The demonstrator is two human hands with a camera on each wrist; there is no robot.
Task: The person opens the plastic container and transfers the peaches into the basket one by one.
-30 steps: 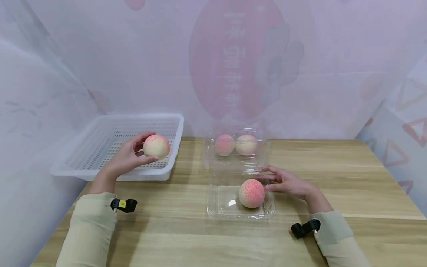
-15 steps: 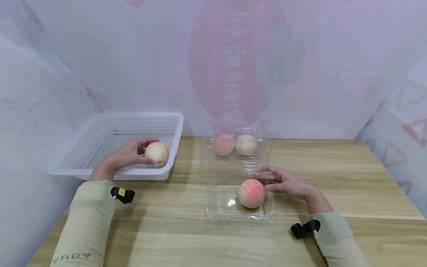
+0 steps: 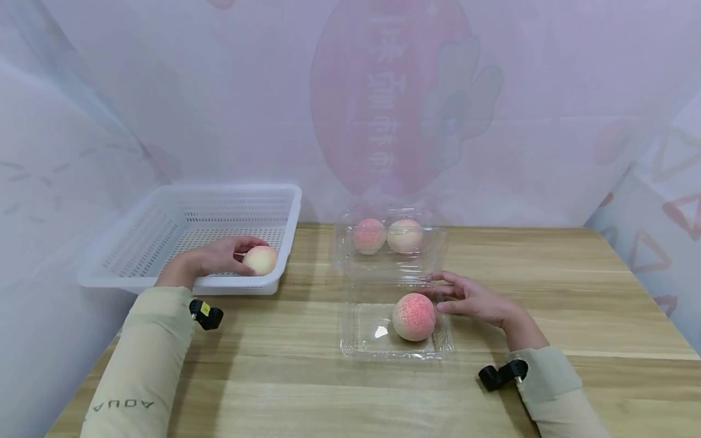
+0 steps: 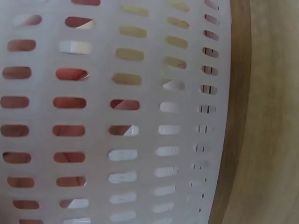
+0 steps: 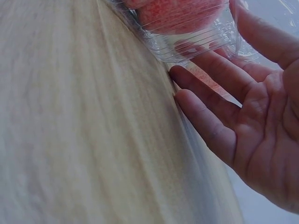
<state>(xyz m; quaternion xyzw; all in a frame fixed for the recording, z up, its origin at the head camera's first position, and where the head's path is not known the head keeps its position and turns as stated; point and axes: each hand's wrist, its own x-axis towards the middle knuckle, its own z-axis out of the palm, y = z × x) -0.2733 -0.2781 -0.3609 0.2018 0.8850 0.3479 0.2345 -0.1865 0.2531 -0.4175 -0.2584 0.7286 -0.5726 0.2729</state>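
Note:
Inside the white slotted basket [image 3: 291, 231], my left hand [image 3: 216, 255] grips a pale peach [image 3: 261, 261] low by the right wall. Through the basket slots in the left wrist view, parts of the hand and the yellowish peach [image 4: 130, 54] show. A clear plastic clamshell box [image 3: 372, 344] lies opened out on the table, with one pink peach [image 3: 414, 317] in its near half. At the box's right side rests my right hand [image 3: 473, 299], its fingers [image 5: 210, 123] nearly straight and some fingertips against the plastic wall.
Beyond the near half, a pink peach [image 3: 369, 236] and a paler peach [image 3: 404, 236] sit side by side, seen through clear plastic. A printed white curtain [image 3: 246, 121] closes off the back of the wooden table [image 3: 296, 389].
My left hand has lowered the peach from above the basket down into it, near the right wall. The right hand and the clear box have stayed in place.

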